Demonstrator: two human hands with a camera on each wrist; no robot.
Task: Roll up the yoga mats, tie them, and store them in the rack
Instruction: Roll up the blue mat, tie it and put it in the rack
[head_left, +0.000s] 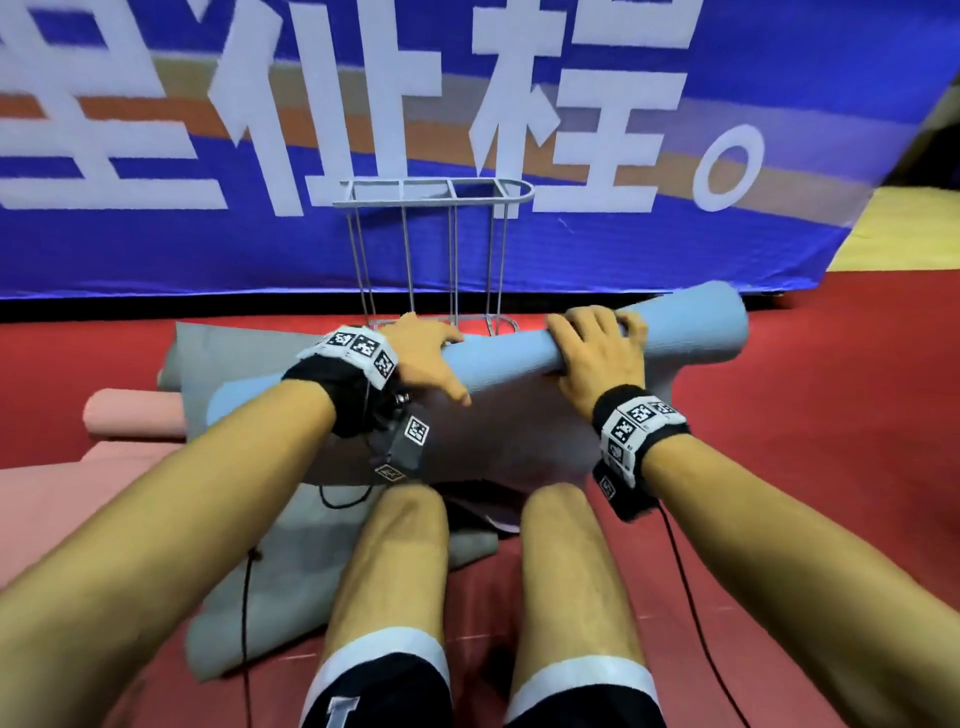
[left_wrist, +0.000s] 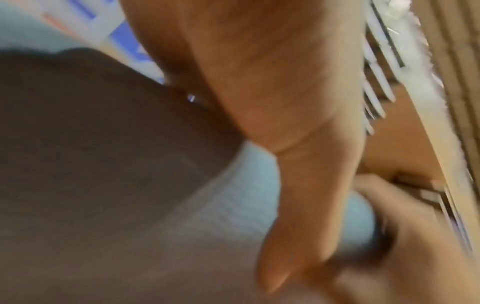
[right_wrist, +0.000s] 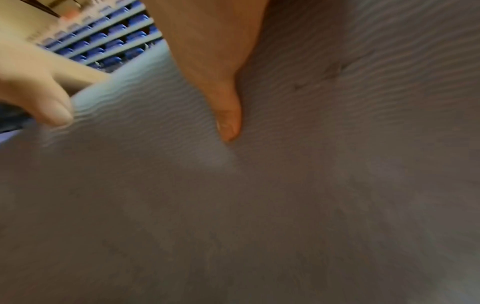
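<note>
A blue rolled yoga mat (head_left: 675, 325) lies across in front of my knees, its right end raised, over a flat grey mat (head_left: 519, 436). My left hand (head_left: 426, 358) grips the roll left of its middle, fingers over the far side and thumb on the near side. My right hand (head_left: 592, 348) grips it further right in the same way. The left wrist view is blurred; it shows my left thumb (left_wrist: 298, 185) on the blue mat (left_wrist: 233, 195). In the right wrist view my right thumb (right_wrist: 226, 92) presses into the ribbed mat (right_wrist: 124, 98). No tie shows.
A grey wire rack (head_left: 431, 197) stands upright just behind the roll, against a blue banner (head_left: 519, 254). A pink rolled mat (head_left: 130, 415) and a flat pink mat (head_left: 52, 499) lie at the left. More grey mat (head_left: 234, 597) sits by my left knee. Red floor (head_left: 805, 467) spreads to the right.
</note>
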